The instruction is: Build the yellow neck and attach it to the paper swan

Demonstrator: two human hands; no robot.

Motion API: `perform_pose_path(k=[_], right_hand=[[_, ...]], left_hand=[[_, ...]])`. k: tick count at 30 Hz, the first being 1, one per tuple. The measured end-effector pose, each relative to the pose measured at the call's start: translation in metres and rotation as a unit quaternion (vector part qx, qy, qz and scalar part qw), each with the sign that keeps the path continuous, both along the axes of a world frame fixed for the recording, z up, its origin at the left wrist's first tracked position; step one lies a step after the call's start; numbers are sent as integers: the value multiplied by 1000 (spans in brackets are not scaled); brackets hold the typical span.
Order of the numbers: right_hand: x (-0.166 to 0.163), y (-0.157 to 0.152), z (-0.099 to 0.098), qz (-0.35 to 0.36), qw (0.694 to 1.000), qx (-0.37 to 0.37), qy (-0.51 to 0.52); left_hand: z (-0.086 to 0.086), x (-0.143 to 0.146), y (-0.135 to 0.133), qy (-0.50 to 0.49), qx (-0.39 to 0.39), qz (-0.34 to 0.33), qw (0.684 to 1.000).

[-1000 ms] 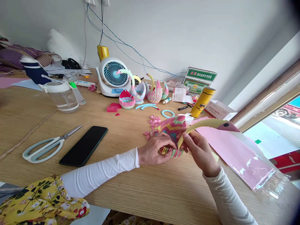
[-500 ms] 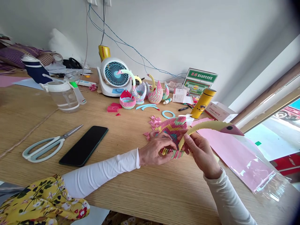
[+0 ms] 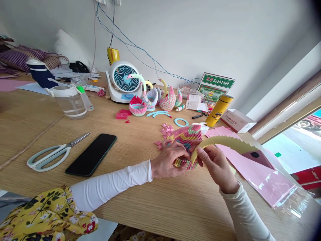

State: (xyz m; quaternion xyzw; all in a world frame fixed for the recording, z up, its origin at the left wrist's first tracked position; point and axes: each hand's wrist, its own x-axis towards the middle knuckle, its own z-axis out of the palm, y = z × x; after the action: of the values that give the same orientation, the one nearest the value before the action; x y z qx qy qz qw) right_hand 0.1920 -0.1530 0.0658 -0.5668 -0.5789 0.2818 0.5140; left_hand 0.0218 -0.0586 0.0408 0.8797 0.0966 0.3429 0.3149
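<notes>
My left hand [image 3: 170,159] is closed on the folded-paper swan body [image 3: 187,136], a pink, yellow and blue piece of many small interlocked folds tipped on its side. Between the thumb and fingers of my right hand [image 3: 217,164] is a curved yellow paper swan neck [image 3: 225,140] with a pink head and black eye at its far end. The neck's lower end meets the body close to my left fingertips. Whether it is joined there is hidden by my fingers. Loose pink folded paper pieces [image 3: 167,130] lie just beyond my left hand.
Scissors [image 3: 54,155] and a black phone [image 3: 91,154] lie at left. Finished paper swans [image 3: 167,99] stand before a white fan [image 3: 125,82]. A yellow bottle [image 3: 218,111] and a sticky-note box [image 3: 237,120] are at back right, pink sheets [image 3: 253,164] at right.
The swan neck has turned in my right hand, its head swinging down and nearer to me. My left hand stays on the body. The whole view has shifted slightly.
</notes>
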Motion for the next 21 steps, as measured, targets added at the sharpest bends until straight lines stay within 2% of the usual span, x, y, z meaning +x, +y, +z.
perform_pose_path(k=[9,21], right_hand=[[-4,-2,1,-24,1000,7,-10],[-16,-2,20,-12,999,14,-50]], left_hand=[[-6,2,-2,-1,24,28,999],[-7,3,-2,-17,25,44,999]])
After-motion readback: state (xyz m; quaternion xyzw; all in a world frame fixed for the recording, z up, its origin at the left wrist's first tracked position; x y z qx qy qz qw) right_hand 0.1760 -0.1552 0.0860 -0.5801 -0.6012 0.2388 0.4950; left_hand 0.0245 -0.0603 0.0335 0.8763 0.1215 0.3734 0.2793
